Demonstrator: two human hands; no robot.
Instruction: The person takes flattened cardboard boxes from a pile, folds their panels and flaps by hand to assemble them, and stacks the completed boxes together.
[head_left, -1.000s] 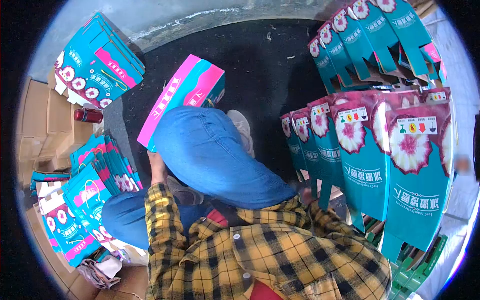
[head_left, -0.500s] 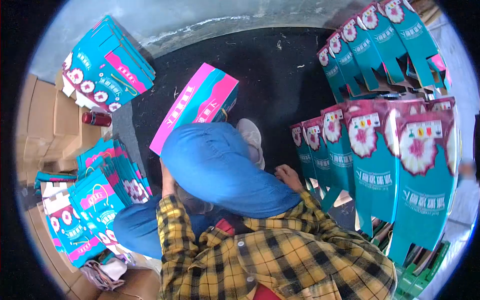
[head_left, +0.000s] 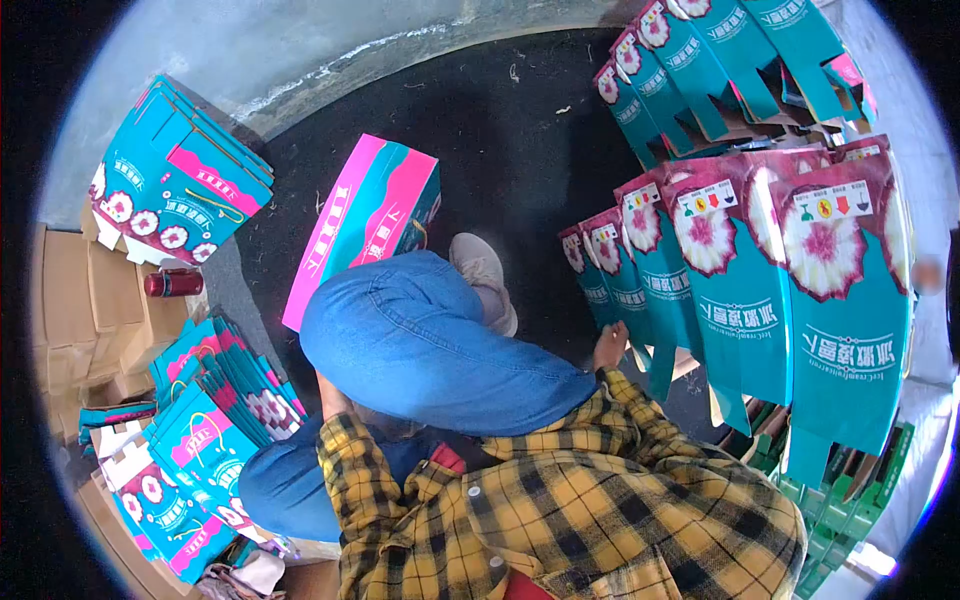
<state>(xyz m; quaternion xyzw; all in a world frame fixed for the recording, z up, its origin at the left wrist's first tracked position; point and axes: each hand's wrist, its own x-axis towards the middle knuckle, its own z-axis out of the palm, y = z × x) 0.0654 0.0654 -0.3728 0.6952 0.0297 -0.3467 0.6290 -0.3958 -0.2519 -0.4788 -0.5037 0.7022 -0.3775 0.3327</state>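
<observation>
A pink and teal carton [head_left: 338, 228] leans on the dark mat beyond my raised knee, its lower end partly behind the jeans. My left hand [head_left: 331, 396] is below the carton's near end; the knee hides its fingers, and whether it touches the carton cannot be seen. My right hand [head_left: 611, 346] is beside the row of standing teal cartons [head_left: 740, 310], close to the smaller ones at its left end. Its fingers are curled in, and nothing shows in them.
Another row of teal cartons [head_left: 700, 75] stands at the upper right. Flattened teal cartons are stacked at the upper left [head_left: 180, 175] and lower left [head_left: 205, 430]. Brown boxes [head_left: 100, 300] line the left side, with a dark red cylinder [head_left: 173, 282] beside them. A green crate [head_left: 850, 515] is at the lower right.
My right hand has moved away from the knee, rightward to the standing cartons. The whole view has shifted and tilted. My left hand stays low by the knee.
</observation>
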